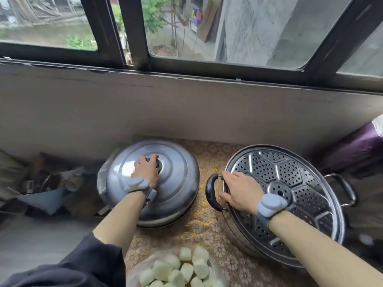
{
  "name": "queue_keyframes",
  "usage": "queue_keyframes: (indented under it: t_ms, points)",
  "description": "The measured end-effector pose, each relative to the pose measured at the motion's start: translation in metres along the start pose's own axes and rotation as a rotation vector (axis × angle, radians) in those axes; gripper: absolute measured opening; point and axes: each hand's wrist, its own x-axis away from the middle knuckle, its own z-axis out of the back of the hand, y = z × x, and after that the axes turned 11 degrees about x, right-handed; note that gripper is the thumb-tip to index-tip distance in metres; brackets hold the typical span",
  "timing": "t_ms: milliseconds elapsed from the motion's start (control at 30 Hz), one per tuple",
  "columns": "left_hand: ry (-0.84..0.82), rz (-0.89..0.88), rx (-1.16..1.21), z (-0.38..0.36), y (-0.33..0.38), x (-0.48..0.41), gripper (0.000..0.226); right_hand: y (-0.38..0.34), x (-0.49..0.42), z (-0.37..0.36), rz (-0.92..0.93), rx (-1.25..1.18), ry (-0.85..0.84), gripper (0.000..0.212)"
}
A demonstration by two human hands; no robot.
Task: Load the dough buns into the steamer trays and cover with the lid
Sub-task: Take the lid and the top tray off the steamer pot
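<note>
1. Gripping the knob (159,163) of the lid (176,183) is my left hand (145,172), fingers curled round it; the lid sits left of the tray (294,183), apart from it.
2. My right hand (240,191) holds the tray's near-left rim, thumb and fingers curled over it, just beside a black handle (210,193).
3. The tray's holed floor shows; the buns (176,268) lie piled at the near edge, between my arms.
4. Clutter (51,183) – bags and papers – crowds the lid's left; a purple cloth (356,148) lies right of the tray, past its far handle (345,189).
5. The wall (186,108) stands close behind both; a strip of tablecloth (207,224) lies open between lid and tray – running down to the buns.
</note>
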Motion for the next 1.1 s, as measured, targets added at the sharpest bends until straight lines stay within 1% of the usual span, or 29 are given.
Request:
queue_keyframes:
  t_ms: [33,200,267,433,533,633,667,733,867,967,1033,1100]
  points:
    - [-0.021,-0.005,-0.002,-0.009,0.003,-0.006,0.034,0.001,0.000,-0.005,-0.010,-0.006,-0.010,0.077]
    - [0.008,-0.026,0.079,-0.016,0.002,-0.023,0.031,-0.002,0.003,-0.001,0.001,-0.027,0.028,0.076]
    - [-0.013,-0.035,0.098,-0.021,0.004,-0.032,0.032,-0.001,0.003,-0.001,-0.004,-0.038,0.031,0.075]
    - [0.020,0.021,0.163,-0.032,0.008,-0.045,0.038,-0.002,0.005,-0.001,-0.003,-0.044,0.031,0.075]
    - [0.030,0.070,0.213,-0.033,0.013,-0.050,0.035,-0.002,0.005,-0.002,-0.004,-0.048,0.038,0.074]
    - [-0.011,0.061,0.159,-0.033,0.013,-0.051,0.058,-0.002,0.005,-0.002,-0.006,-0.052,0.032,0.074]
    - [-0.018,0.068,0.164,-0.033,0.013,-0.050,0.062,-0.002,0.004,-0.003,-0.007,-0.052,0.023,0.075]
    - [-0.048,0.066,0.189,-0.030,0.015,-0.041,0.065,-0.003,0.005,-0.003,-0.009,-0.055,0.019,0.075]
    - [-0.099,0.047,0.222,-0.023,0.027,-0.013,0.064,-0.004,0.007,-0.004,-0.021,-0.087,0.028,0.073]
    - [-0.138,-0.023,0.214,-0.019,0.053,0.008,0.059,-0.003,0.018,-0.005,-0.048,-0.153,0.054,0.070]
    - [-0.147,-0.131,0.233,-0.015,0.078,0.023,0.054,0.001,0.031,-0.010,-0.139,-0.284,0.105,0.060]
    - [-0.182,-0.253,0.260,-0.015,0.098,0.040,0.050,0.010,0.041,-0.019,-0.266,-0.370,0.147,0.046]
